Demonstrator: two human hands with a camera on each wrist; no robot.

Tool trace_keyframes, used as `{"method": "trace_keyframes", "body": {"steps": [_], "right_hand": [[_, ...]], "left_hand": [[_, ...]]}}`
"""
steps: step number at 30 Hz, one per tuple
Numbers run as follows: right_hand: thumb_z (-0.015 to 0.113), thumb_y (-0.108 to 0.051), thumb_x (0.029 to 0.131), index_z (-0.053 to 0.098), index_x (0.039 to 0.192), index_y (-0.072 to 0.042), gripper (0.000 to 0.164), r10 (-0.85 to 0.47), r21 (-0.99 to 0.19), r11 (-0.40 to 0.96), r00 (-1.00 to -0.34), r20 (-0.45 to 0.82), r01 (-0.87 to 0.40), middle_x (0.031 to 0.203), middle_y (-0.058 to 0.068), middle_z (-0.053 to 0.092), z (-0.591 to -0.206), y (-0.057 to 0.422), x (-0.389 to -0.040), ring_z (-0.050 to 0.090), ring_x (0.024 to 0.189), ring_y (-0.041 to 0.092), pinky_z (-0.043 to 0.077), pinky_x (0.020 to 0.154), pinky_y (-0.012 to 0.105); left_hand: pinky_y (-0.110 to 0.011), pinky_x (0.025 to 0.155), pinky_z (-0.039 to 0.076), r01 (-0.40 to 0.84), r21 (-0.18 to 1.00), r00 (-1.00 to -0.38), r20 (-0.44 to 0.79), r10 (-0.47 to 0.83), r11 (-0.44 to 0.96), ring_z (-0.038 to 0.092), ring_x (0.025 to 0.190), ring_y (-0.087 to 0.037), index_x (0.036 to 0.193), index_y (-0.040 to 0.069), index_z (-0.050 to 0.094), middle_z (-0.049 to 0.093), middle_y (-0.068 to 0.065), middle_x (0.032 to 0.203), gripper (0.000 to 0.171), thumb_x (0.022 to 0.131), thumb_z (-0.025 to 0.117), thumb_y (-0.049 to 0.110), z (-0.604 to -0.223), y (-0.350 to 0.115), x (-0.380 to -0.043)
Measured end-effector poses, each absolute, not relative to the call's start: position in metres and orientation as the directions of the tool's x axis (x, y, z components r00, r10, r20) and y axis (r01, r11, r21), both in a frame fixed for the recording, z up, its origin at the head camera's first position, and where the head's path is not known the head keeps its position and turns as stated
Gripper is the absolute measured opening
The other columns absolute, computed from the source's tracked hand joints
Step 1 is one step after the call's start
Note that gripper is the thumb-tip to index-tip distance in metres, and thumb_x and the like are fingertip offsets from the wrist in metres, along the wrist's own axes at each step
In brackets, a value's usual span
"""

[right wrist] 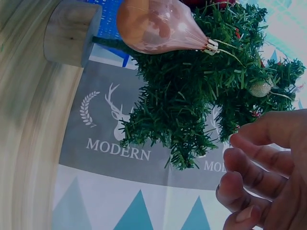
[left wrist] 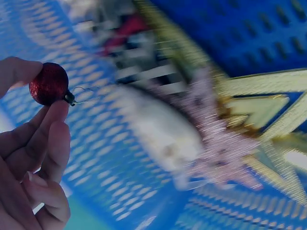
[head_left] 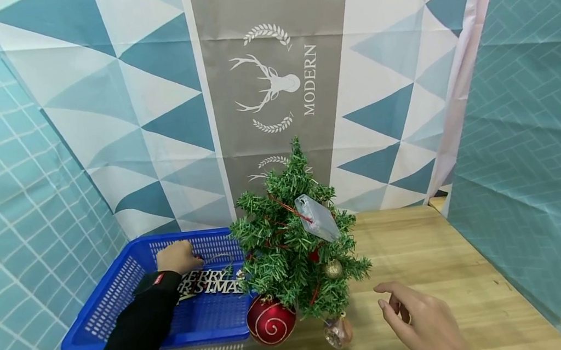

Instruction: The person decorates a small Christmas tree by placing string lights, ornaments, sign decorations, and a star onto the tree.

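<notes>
Over the blue basket (head_left: 121, 289), my left hand (head_left: 177, 257) pinches a small dark red glitter bauble (left wrist: 49, 84) between thumb and fingers; a thin wire loop trails from its cap. Below it in the basket lie a "Merry Christmas" sign (head_left: 215, 282) and, in the left wrist view, a gold star (left wrist: 261, 86) and a pink glittery ornament (left wrist: 220, 148). My right hand (head_left: 422, 317) hovers right of the small Christmas tree (head_left: 286, 251), fingers loosely bent and holding nothing. A large red swirl bauble (head_left: 271, 319), a clear pink drop ornament (right wrist: 158, 24) and a gold bauble (head_left: 333, 269) hang on the tree.
The tree stands on a round wooden base (right wrist: 72, 33) on the wooden table (head_left: 406, 258), right against the basket's right end. A translucent plastic box (head_left: 317, 219) on a red cord hangs at its front. Patterned cloth (head_left: 273, 82) walls off the back and sides.
</notes>
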State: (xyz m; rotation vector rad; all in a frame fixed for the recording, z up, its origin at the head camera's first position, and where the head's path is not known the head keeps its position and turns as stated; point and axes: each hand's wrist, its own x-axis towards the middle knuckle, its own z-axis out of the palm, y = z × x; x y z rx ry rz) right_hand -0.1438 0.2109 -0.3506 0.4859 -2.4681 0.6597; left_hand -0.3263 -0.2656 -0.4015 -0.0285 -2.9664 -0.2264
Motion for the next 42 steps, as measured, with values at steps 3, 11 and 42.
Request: {"method": "trace_keyframes", "body": {"steps": [3,11,42], "right_hand": [[0.066,-0.01,0.076,0.06,0.09,-0.028,0.023,-0.193,-0.365,0.81,-0.797,0.572,-0.458,0.057,-0.026,0.035,-0.352,0.208,-0.143,0.031,0.045,-0.009,0.028,0.04,0.015],[0.066,-0.006,0.077,0.059,0.096,-0.028,0.03,-0.303,-0.467,0.625,-0.745,0.594,-0.626,0.059,-0.025,0.04,-0.346,0.195,-0.138,0.033,0.046,-0.008,0.03,0.041,0.011],[0.056,0.002,0.083,0.063,0.096,-0.003,0.016,-0.493,-0.38,-0.15,-0.264,0.829,-0.913,0.081,0.005,0.055,-0.345,0.117,-0.124,0.044,0.057,0.0,0.036,0.049,0.005]], "left_hand": [[-0.032,0.044,0.023,0.064,0.208,-0.966,0.257,0.009,0.976,0.042,0.044,-0.017,0.058,0.021,0.05,0.04,0.005,0.053,0.032,0.075,0.064,0.045,-0.415,-0.286,-0.331],[-0.027,0.056,0.029,0.289,0.201,-0.766,0.635,0.1,0.936,0.043,0.066,-0.001,0.102,0.043,0.054,0.051,0.023,0.083,0.032,0.074,0.057,0.057,-0.465,-0.334,-0.317],[-0.009,0.042,0.032,0.81,0.582,-0.448,0.693,0.565,-0.072,0.053,0.063,-0.004,0.103,0.006,0.059,0.058,-0.004,0.072,0.025,0.081,0.06,0.019,-0.341,-0.099,-0.107]]}}
